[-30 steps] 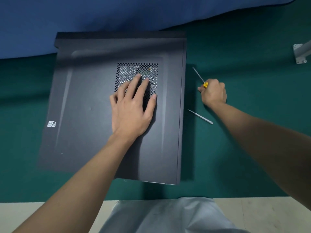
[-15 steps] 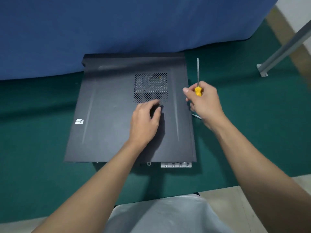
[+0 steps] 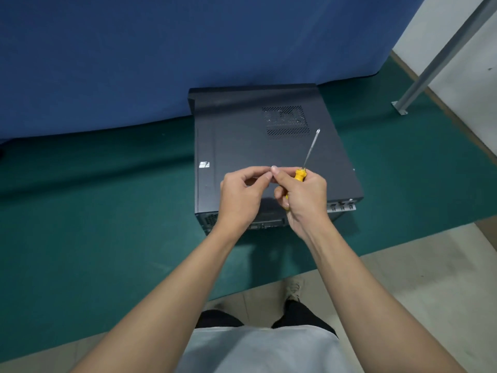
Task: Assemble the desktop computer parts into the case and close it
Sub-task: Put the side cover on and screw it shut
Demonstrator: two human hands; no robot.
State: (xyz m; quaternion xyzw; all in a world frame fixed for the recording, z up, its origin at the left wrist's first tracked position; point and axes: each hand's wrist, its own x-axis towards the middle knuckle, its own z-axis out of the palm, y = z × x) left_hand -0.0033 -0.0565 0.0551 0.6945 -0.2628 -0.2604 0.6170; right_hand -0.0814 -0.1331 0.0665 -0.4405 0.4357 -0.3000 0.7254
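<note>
Curling round the yellow screwdriver (image 3: 299,175), right hand (image 3: 305,196) fingers; left hand (image 3: 240,196) fingers pinched together, contents unclear.

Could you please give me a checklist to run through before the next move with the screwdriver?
1. The side panel covers the computer case: ok.
2. The computer case lies flat on the green mat: ok.
3. The right hand grips the screwdriver, tip pointing away: ok.
4. A screw in the left hand: cannot tell; its fingertips pinch together, nothing visible between them.
5. Screw holes on the rear face: cannot tell; the hands hide much of it.
</note>
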